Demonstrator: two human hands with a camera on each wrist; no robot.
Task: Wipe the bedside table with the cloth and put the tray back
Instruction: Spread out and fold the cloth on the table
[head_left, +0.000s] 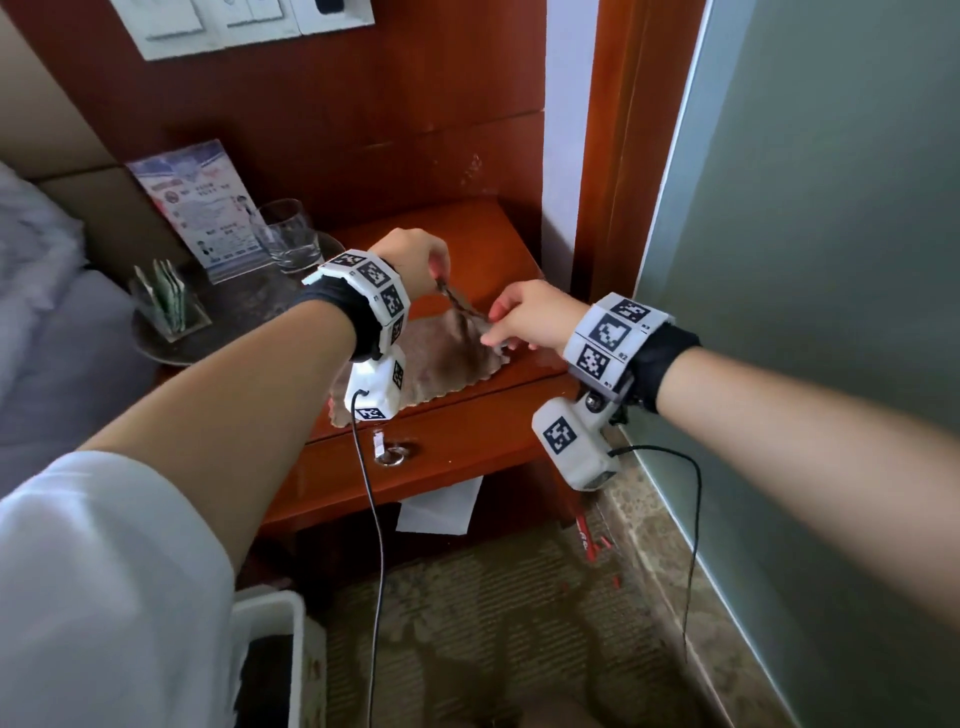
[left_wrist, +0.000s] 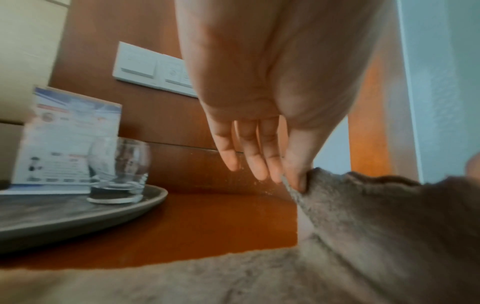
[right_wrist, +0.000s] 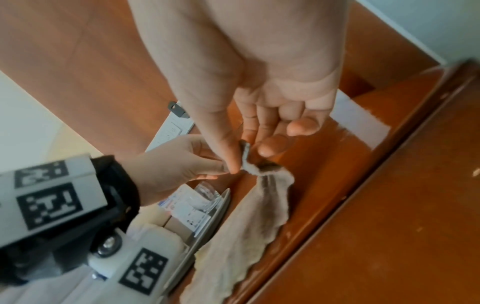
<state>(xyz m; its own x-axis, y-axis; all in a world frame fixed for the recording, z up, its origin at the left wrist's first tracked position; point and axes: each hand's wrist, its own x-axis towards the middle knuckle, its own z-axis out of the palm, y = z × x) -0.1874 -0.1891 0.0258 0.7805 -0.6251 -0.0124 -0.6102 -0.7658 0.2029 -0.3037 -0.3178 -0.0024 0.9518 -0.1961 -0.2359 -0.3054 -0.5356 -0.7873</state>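
Left hand (head_left: 415, 260), right hand (head_left: 524, 319) pinch cloth (head_left: 441, 358) edge — tray (left_wrist: 78, 216) beside

Grey-brown cloth (head_left: 441, 358); red-brown table (head_left: 498, 234); grey tray (head_left: 171, 348)

— We see the bedside table (head_left: 483, 244) in glossy, lacquered reddish wood, its drawer front throwing back light.

— And we see the cloth (head_left: 441, 358) as soft, nappy grey-brown fabric, matt, with a scalloped hem.

— The tray (left_wrist: 109, 214) looks matt, dark grey and streaked; the glass (left_wrist: 119, 168) on it is clear and smooth.

— We read the card (head_left: 208, 208) as shiny printed paper.
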